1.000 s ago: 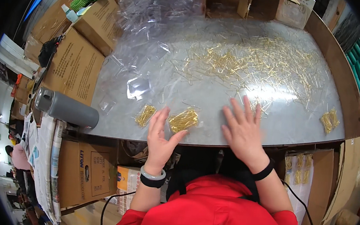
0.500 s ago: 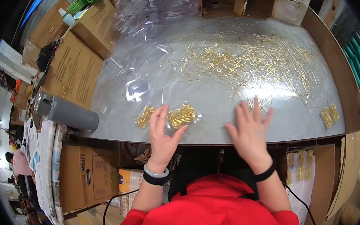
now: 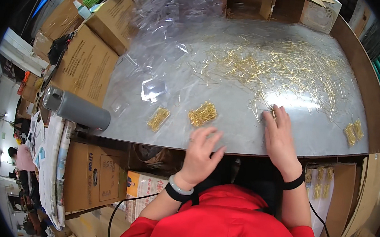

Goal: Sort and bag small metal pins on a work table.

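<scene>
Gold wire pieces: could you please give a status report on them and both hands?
Left hand open, near the larger gold bundle. Right hand at loose gold pieces, grip unclear. Grey bottle far left, apart from both hands.

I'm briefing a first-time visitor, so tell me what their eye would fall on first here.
Probably the scatter of thin gold wire pieces glinting across the right and far part of the grey tabletop. Next would come the person's bright red top at the bottom of the picture, and the spread of clear plastic pieces at the tabletop's far left.
</scene>
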`<state>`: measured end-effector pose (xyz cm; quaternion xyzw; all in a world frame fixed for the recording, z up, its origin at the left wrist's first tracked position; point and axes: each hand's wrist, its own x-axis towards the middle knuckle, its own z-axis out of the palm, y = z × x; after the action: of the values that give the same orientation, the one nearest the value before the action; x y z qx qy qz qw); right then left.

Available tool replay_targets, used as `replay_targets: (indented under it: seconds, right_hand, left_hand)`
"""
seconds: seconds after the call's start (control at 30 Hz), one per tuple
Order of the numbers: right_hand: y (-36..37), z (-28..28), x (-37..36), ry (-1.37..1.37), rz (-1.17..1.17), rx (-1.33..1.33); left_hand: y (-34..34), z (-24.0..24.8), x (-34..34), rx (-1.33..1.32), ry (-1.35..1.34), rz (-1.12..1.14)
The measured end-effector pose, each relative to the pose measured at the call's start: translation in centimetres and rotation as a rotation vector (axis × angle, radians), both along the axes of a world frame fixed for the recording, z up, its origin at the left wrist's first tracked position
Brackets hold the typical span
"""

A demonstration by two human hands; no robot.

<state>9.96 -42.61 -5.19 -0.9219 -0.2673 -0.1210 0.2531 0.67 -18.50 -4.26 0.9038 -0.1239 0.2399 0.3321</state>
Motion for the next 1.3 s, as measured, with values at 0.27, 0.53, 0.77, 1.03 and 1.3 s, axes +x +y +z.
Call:
replay_targets:
  seconds: [0.27,0.53,0.77,1.03,1.3]
  right_hand:
    - [-0.3,1.1,-2.0,-0.069,-0.077,-0.008]
    - [-1.0,1.6,0.4,0.152,0.425,0.078]
    - [-0.5,1.0,-2.1,0.046,-0.038,0.069]
    - [2.2,3.4,-2.8,0.271,0.2,0.229]
    - [0.3,6.7,5.3,-0.07,0.505,-0.329]
  left_hand:
    - [-2.3,-1.1,2.8,0.135,0.147,-0.093]
    - [-2.7,-0.1,4.3,0.201,0.213,-0.137]
    - [-2.4,-0.3,4.0,0.147,0.243,-0.142]
    - [-3.8,-0.4,5.0,0.248,0.166,-0.159]
    - [-4.0,-0.1,5.0,0.211,0.12,-0.206]
